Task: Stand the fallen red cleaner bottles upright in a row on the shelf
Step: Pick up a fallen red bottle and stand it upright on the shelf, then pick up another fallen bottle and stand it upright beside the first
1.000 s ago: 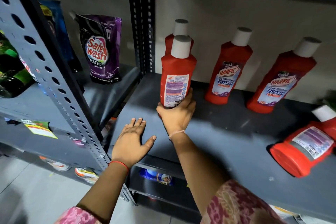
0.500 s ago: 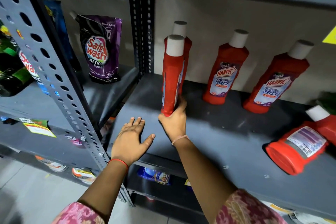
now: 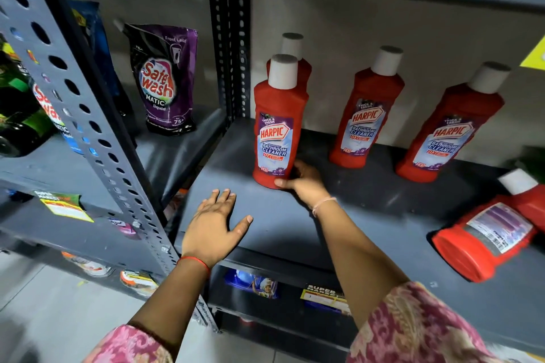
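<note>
Resting flat and spread near the front edge of the shelf (image 3: 368, 215), the left hand (image 3: 212, 224) holds nothing. Just beyond it, the right hand (image 3: 303, 183) is wrapped around the base of an upright red bottle (image 3: 277, 127), thumb in front and fingers curled behind, label facing outward; whether its base sits fully flat I cannot tell. Off to the near right lies the fallen bottle (image 3: 483, 242), well apart from both hands. Its long axis runs from near-left to far-right, base toward the viewer and white cap (image 3: 517, 181) pointing away toward the back. The right hand is the nearer one, so it would likely release, travel right and tip that bottle up onto its base. Farther back, three more bottles (image 3: 365, 115) stand upright along the wall, and a purple detergent pouch (image 3: 165, 79) sits in the left bay.
</note>
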Demonstrator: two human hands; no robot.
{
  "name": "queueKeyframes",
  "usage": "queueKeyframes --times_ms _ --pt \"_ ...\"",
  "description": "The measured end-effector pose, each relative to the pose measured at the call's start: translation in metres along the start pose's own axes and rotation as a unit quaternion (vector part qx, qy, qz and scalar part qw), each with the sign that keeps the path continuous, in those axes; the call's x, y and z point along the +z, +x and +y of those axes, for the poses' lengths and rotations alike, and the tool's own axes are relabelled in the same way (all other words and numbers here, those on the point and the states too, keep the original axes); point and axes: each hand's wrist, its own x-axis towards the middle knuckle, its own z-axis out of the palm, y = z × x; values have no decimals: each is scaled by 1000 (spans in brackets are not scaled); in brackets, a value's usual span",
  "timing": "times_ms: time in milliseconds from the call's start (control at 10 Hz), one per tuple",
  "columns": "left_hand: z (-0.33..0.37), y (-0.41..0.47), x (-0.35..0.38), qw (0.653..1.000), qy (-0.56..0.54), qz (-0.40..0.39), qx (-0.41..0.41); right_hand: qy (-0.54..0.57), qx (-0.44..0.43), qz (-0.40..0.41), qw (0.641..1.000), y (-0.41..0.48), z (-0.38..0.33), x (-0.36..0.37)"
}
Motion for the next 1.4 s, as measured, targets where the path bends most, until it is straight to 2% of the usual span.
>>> queueKeyframes --times_ms 300,500,700,800,900,1000,1100,1200,1400 --pt "-1 0 1 1000 1 6 -1 -25 -6 -20 999 3 4 -3" --pt "-2 0 1 1000 -6 11 -4 -46 -19 -3 999 -3 10 1" --pt "3 0 0 1000 -13 -4 9 -85 -74 14 994 -47 9 -5" --pt "6 -7 -4 997 -72 -16 30 -167 -132 32 977 -88 23 -18" --pt "32 -11 8 991 -103 -54 69 -251 -198 84 944 -122 34 -47" --pt "91 -14 39 978 -107 -119 130 -285 -229 194 910 -151 42 -88" --pt "148 -17 74 964 -105 -171 175 -314 -226 283 878 -171 52 -136" --pt "189 -22 103 957 -71 -194 202 -316 -190 339 865 -189 63 -188" --pt "241 -29 133 960 -11 -178 218 -296 -99 402 861 -219 83 -275"
